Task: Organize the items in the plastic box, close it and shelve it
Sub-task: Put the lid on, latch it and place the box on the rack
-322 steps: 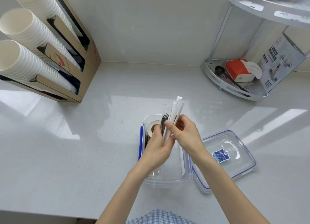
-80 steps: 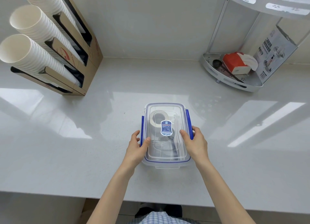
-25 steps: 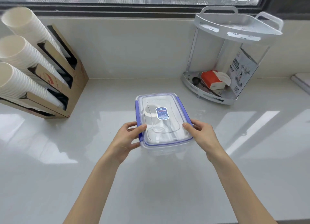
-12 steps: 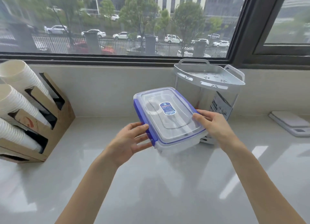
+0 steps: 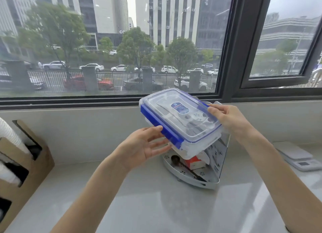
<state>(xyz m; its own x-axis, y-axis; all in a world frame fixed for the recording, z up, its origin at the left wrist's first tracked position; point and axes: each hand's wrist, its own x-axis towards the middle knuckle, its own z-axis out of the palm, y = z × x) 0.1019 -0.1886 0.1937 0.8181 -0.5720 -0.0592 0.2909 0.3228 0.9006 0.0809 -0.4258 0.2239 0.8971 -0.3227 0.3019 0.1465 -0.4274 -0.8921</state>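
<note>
The clear plastic box [image 5: 181,121], lid on and blue clips down, is held in the air in front of the window, tilted down to the left. My left hand [image 5: 144,145] grips its near left side by the blue clip, and my right hand [image 5: 226,119] holds the right edge. The box hides most of the top tier of the white corner shelf [image 5: 191,178], whose lower tier shows beneath it. Items inside the box show only as blurred shapes through the lid.
On the shelf's lower tier lie a red and white pack [image 5: 195,163] and a dark spoon [image 5: 176,160]. A cardboard cup holder [image 5: 22,164] with white cups stands at the left. A white scale [image 5: 298,157] sits at the right. The dark window frame [image 5: 226,58] rises behind.
Both hands have carried the shut box higher and further right, over the shelf's top tier. The view has tilted upward toward the window.
</note>
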